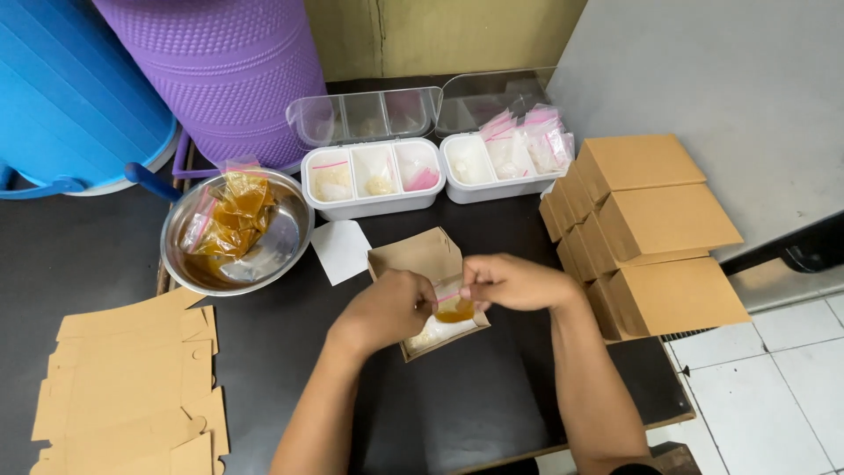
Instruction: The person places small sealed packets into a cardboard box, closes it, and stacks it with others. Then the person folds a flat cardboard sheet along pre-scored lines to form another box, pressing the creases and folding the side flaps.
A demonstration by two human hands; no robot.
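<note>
Your hands (pixel 457 295) meet over the open cardboard box (pixel 422 264), with bare dark table (pixel 457 396) toward you, free to pass. On your right, stacked closed boxes (pixel 655 229) wall that side off. Ahead stand two white divided trays (pixel 422 176); the steel bowl (pixel 286 242) and flat cardboard blanks (pixel 132 378) crowd your left.

Even, soft indoor light; sharp focus, slight wide-angle edge distortion.

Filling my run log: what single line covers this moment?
left hand and right hand: pinching small amber-filled plastic sachet | over open brown cardboard box | on black table
</note>
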